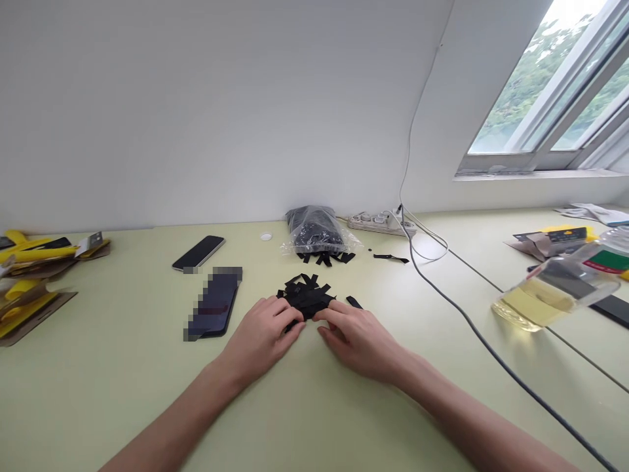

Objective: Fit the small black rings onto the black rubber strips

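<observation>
From my end I see a pile of black strips (309, 299) directly in front of the bag (322, 229). The strips fan out in many directions, so I can give no single long axis; several ends at the back point up toward the bag. One loose strip (354, 302), front-right of the bag, slants from back left to front right.

The left hand (265, 329) is front-left of the bag, at the pile's near edge, its thumb and fingers drawn narrow; I cannot tell whether they pinch a strip. The right hand (361, 336), front-right of the bag, has curled fingers touching the pile and its thumb tucked below; I cannot make out its grip either.

Well right of the bag, a bottle (543, 298) wears a green-and-red label (607, 260) that I cannot read.
</observation>
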Motion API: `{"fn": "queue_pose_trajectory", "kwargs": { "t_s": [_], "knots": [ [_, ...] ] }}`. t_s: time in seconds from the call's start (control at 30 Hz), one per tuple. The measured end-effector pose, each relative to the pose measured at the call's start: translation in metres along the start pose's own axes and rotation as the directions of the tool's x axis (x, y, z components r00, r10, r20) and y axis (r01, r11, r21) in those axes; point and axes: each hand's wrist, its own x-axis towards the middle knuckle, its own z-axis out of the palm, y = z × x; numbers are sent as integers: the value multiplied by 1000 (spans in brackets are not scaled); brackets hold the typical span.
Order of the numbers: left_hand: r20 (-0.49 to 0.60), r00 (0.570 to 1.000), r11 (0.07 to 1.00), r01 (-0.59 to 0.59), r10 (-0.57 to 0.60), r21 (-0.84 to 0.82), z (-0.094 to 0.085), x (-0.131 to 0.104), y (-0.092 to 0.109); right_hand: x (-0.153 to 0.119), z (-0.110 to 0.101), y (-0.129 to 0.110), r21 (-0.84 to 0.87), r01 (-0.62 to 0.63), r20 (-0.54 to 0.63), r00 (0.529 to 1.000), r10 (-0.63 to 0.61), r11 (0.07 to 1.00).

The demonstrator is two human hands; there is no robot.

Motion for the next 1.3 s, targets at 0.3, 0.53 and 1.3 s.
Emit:
{"fn": "queue_pose_trajectory", "kwargs": {
  "t_s": [0.3, 0.53, 1.3],
  "knots": [
    [-94, 995, 975, 21, -43, -223, -23, -5, 4, 0, -5, 5, -22, -82, -32, 996, 81, 996],
    [168, 986, 935, 54, 5, -349, -15, -10, 11, -4, -11, -3, 84, -16, -20, 1000, 18, 996],
    [160, 963, 943, 247, -215, -224, -15, -7, -5, -3, -7, -4, 83, 262, -30, 965, -260, 961]
  ]
}}
